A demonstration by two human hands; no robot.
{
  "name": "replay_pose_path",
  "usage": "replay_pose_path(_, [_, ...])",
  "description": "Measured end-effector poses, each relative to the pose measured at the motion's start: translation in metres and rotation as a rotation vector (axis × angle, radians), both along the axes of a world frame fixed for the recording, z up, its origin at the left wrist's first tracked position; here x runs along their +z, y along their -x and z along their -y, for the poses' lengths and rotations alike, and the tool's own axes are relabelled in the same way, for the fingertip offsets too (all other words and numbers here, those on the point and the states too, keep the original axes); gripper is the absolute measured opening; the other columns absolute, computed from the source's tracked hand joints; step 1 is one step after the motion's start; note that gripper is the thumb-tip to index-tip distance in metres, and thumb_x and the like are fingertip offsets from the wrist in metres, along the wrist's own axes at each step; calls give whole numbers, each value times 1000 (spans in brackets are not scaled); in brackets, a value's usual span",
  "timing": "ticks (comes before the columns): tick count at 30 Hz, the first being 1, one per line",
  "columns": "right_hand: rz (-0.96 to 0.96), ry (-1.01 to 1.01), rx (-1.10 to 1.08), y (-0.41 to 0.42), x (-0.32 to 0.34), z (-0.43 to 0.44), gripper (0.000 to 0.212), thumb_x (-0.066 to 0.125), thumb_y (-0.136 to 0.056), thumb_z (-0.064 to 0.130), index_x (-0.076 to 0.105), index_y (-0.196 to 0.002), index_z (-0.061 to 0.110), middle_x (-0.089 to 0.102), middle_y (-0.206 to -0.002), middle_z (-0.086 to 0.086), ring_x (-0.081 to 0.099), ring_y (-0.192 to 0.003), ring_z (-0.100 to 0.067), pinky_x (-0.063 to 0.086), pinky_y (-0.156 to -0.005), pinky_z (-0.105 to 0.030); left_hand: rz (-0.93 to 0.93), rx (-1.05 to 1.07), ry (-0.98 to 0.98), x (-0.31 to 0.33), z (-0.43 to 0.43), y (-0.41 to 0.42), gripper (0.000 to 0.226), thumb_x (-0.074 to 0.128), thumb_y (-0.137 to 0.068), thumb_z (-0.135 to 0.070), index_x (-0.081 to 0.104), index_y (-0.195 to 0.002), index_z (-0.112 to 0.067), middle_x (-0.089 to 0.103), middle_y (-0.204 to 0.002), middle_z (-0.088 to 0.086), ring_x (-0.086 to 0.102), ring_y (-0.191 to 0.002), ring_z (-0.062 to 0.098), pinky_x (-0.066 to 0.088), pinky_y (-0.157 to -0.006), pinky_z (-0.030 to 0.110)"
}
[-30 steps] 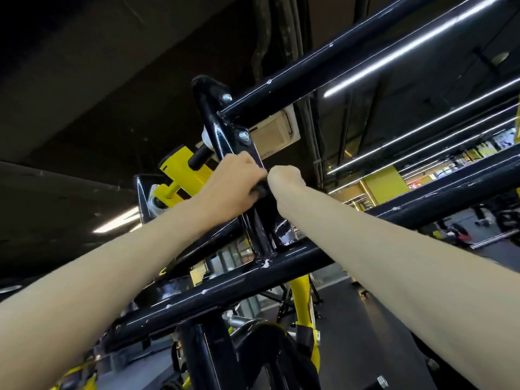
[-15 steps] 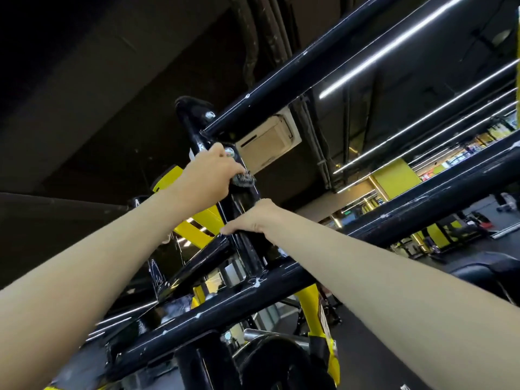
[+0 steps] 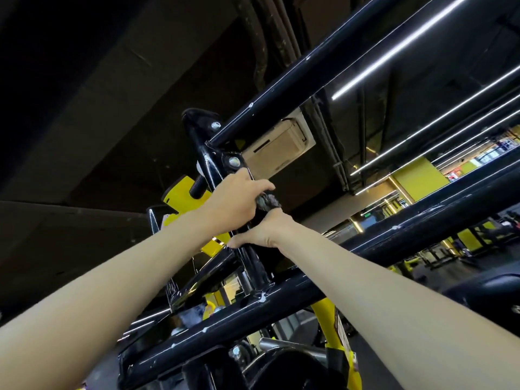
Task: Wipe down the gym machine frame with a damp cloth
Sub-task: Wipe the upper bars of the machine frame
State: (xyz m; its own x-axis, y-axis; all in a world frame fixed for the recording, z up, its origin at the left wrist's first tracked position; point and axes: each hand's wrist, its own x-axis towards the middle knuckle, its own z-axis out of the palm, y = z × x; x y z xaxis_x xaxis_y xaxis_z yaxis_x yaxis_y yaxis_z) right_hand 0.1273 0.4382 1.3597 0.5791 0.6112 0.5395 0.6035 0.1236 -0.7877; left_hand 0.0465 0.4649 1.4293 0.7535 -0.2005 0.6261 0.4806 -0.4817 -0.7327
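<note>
Sticker point(image 3: 341, 329) on yellow steel arm point(image 3: 320, 311), low right of black glossy steel frame upright point(image 3: 209, 164): too blurred to read. Your left hand point(image 3: 235, 201) grips crumpled dark grey cloth point(image 3: 267, 202) against right side of upright. Your right hand point(image 3: 267, 232) just below cloth, thumb and fingers wrapped round upright. Yellow metal bracket point(image 3: 183, 197) left of upright, beige ceiling air-conditioner box point(image 3: 278, 149) right of it. Black steel crossbar point(image 3: 225, 325) at upright's foot, under both forearms.

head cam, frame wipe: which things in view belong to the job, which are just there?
Job:
- grey cloth
- left hand, gripping the cloth
- right hand, gripping the black upright post
- black crossbar

Just there:
- yellow bracket
- ceiling air-conditioner unit
- ceiling light strips
</note>
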Motion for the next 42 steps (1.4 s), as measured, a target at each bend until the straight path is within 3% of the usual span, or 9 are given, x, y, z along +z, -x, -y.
replay_pose_path(6, [9, -5, 8, 1, -4, 1, 125, 80, -60, 63, 14, -147, 5, 35, -146, -17, 38, -132, -35, 39, -107, -46, 183, -20, -80, 17, 13, -3, 26, 52, -90, -8, 47, -114, -15, 48, -99, 11, 46, -87, 24, 31, -69, 29])
replay_pose_path(10, [20, -12, 7, -2, -6, 0, 126, 80, -60, 64, 11, -149, 5, 34, -146, -16, 37, -133, -33, 38, -108, -44, -48, -34, 8, 3, 4, 2, 24, 53, -88, -9, 50, -110, -20, 48, -101, 7, 55, -86, 27, 46, -71, 35])
replay_pose_path(15, [10, -24, -5, 0, -5, 0, 121, 81, -58, 64, 19, -145, 6, 39, -142, -16, 41, -129, -34, 41, -105, -45, 207, -111, -16, 24, 2, 15, 26, 53, -85, -5, 51, -109, -15, 45, -99, 11, 53, -82, 32, 46, -67, 40])
replay_pose_path(19, [-7, -70, 26, -3, -7, -3, 119, 83, -59, 59, 19, -145, 8, 39, -138, -12, 41, -127, -29, 41, -106, -41, -20, -114, -11, -17, -1, 19, 24, 54, -84, -5, 53, -105, -15, 48, -94, 8, 51, -79, 27, 41, -66, 36])
replay_pose_path(23, [-13, -55, 5, 1, -7, 1, 117, 81, -61, 60, 19, -144, 6, 39, -140, -15, 44, -127, -31, 44, -101, -42, 96, -193, -170, 4, -1, 22, 25, 64, -71, 5, 58, -94, -6, 39, -70, 5, 43, -68, 26, 32, -63, 35])
replay_pose_path(28, [3, -71, 25, -4, -10, -4, 117, 82, -57, 61, 22, -144, 10, 39, -135, -11, 42, -125, -27, 42, -105, -41, 16, -186, 27, -21, -5, 29, 27, 55, -84, -6, 54, -109, -16, 49, -96, 9, 48, -86, 26, 42, -74, 36])
replay_pose_path(33, [3, -87, 19, 2, -15, 2, 118, 79, -61, 63, 19, -146, 9, 32, -145, -14, 39, -130, -32, 42, -100, -43, 165, -128, -120, 22, -5, 18, 24, 55, -81, -6, 55, -104, -13, 55, -85, 13, 52, -86, 34, 36, -76, 39])
replay_pose_path(38, [36, -76, -14, 0, -18, 2, 119, 77, -60, 68, 20, -146, 9, 33, -144, -12, 40, -130, -30, 43, -103, -44, 16, -223, 95, 8, -13, 36, 25, 60, -81, -3, 57, -101, -18, 55, -92, 6, 52, -85, 26, 43, -79, 40])
replay_pose_path(42, [21, -61, 20, 2, -15, 6, 121, 79, -61, 65, 16, -148, 10, 30, -148, -13, 38, -132, -32, 42, -103, -44, 149, -186, -97, 31, -12, 40, 29, 62, -75, 3, 60, -100, -10, 57, -80, 12, 54, -83, 33, 38, -78, 44])
